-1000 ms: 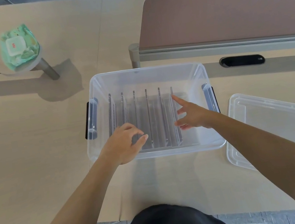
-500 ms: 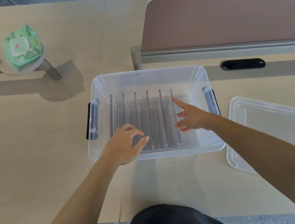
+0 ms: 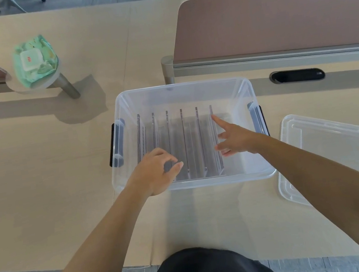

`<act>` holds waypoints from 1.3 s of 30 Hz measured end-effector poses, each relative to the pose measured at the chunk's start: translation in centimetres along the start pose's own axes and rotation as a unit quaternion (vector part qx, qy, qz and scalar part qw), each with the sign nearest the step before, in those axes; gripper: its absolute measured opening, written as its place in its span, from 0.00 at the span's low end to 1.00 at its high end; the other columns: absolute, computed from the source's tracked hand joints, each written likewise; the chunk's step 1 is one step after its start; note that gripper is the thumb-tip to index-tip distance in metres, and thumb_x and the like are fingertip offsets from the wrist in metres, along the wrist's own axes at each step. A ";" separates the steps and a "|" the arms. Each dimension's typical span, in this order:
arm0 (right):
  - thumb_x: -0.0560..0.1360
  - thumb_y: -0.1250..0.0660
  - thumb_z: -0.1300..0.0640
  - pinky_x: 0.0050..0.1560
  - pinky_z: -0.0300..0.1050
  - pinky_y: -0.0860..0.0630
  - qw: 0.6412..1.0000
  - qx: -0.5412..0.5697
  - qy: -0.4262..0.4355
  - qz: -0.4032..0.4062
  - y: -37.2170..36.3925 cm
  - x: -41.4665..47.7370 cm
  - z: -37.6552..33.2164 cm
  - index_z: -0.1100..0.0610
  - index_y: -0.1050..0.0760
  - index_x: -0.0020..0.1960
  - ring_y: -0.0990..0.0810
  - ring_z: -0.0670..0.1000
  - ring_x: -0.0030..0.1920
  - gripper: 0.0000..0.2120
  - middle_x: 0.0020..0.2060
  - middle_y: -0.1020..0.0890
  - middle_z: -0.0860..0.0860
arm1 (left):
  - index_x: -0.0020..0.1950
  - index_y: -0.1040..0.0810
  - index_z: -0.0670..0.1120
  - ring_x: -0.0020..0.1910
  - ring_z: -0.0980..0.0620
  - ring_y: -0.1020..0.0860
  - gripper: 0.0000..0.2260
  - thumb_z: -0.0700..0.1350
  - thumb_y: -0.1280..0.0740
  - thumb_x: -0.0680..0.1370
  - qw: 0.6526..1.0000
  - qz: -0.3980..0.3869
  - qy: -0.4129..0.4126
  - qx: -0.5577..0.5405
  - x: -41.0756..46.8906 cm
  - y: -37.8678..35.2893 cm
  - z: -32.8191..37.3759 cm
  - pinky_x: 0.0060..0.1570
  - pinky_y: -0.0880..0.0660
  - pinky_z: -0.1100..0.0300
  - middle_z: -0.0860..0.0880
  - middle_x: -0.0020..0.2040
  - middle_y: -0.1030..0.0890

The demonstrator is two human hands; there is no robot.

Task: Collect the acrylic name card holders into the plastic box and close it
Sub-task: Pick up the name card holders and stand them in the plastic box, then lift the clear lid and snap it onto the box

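— What's in the clear plastic box [image 3: 180, 93]?
— Six acrylic holders [image 3: 186, 144] upright in a row, both hands among them.
— And the lid [image 3: 342, 151]?
— Right of it, apparently upturned on the desk [image 3: 37, 171].

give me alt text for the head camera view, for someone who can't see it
Both hands reach into an open clear plastic box on a desk, where acrylic name card holders stand in a row; the left hand curls near them, the right hand points. The lid lies beside the box, right.

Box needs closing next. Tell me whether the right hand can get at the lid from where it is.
Probably yes: the lid lies open on the desk beside the right hand, with nothing between them.
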State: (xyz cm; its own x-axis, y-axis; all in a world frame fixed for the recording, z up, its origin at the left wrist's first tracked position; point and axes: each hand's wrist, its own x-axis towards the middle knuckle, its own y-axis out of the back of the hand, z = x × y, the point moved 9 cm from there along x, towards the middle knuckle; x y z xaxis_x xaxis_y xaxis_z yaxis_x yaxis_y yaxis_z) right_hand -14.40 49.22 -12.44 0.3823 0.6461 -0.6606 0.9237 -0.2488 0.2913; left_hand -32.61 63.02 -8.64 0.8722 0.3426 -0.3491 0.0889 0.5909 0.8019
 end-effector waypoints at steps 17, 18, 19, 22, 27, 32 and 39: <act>0.77 0.33 0.46 0.51 0.46 0.26 0.907 -0.317 -0.016 0.277 10.9 -18.8 -1.9 0.51 0.20 0.56 0.21 0.51 0.49 0.12 0.47 0.17 0.48 | 0.63 0.22 0.51 0.64 0.48 0.27 0.17 0.56 0.38 0.79 0.972 0.018 -0.222 -0.080 2.7 -1.7 16.8 0.65 0.31 0.50 0.50 0.63 0.23; 0.77 0.33 0.46 0.53 0.47 0.26 0.903 -0.324 -0.033 0.281 11.9 -19.9 -0.5 0.52 0.20 0.57 0.21 0.52 0.50 0.13 0.49 0.17 0.49 | 0.63 0.22 0.51 0.64 0.48 0.27 0.17 0.56 0.38 0.78 0.969 0.018 -0.233 -0.083 2.6 -2.2 18.3 0.65 0.31 0.50 0.50 0.63 0.23; 0.77 0.33 0.46 0.55 0.48 0.25 0.899 -0.331 -0.052 0.283 13.1 -20.8 1.0 0.52 0.21 0.59 0.21 0.53 0.51 0.14 0.50 0.17 0.50 | 0.62 0.22 0.51 0.63 0.48 0.27 0.17 0.57 0.39 0.78 0.966 0.017 -0.245 -0.082 2.6 -2.7 19.8 0.64 0.31 0.49 0.50 0.62 0.23; 0.77 0.33 0.42 0.59 0.49 0.26 0.893 -0.341 -0.122 0.266 16.7 -22.1 6.9 0.50 0.22 0.61 0.22 0.53 0.55 0.17 0.52 0.17 0.48 | 0.64 0.23 0.51 0.64 0.49 0.29 0.17 0.56 0.37 0.79 0.961 -0.009 -0.269 -0.065 3.0 -4.5 24.3 0.64 0.30 0.50 0.51 0.64 0.24; 0.69 0.33 0.30 0.60 0.52 0.25 0.887 -0.352 -0.181 0.237 23.1 -22.5 17.3 0.42 0.24 0.59 0.21 0.52 0.56 0.24 0.54 0.18 0.46 | 0.66 0.25 0.52 0.68 0.47 0.32 0.17 0.55 0.37 0.79 0.962 -0.040 -0.271 -0.010 7.1 -8.5 33.0 0.67 0.33 0.49 0.50 0.67 0.27; 0.68 0.35 0.27 0.63 0.54 0.29 0.881 -0.375 -0.179 0.225 29.0 -21.4 25.3 0.44 0.30 0.68 0.25 0.55 0.63 0.34 0.63 0.23 0.49 | 0.76 0.39 0.49 0.71 0.39 0.37 0.34 0.63 0.35 0.76 0.982 -0.133 -0.077 0.106 14.2 -16.2 37.2 0.66 0.34 0.47 0.43 0.73 0.37; 0.64 0.31 0.27 0.63 0.58 0.33 0.860 -0.446 -0.148 0.199 33.2 -19.6 32.2 0.48 0.40 0.74 0.32 0.59 0.68 0.47 0.69 0.30 0.53 | 0.80 0.60 0.52 0.75 0.33 0.46 0.56 0.69 0.28 0.66 0.959 -0.180 0.117 0.184 18.1 -24.8 33.5 0.71 0.40 0.45 0.36 0.77 0.52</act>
State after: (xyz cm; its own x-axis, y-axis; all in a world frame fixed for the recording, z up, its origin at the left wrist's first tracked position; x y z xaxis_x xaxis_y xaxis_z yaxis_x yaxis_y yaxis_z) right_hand 9.57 5.04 -12.12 0.7750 0.3925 -0.4953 0.3837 0.3304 0.8623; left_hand -2.93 30.15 -18.59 0.6248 0.3450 -0.7004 0.5657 0.4183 0.7107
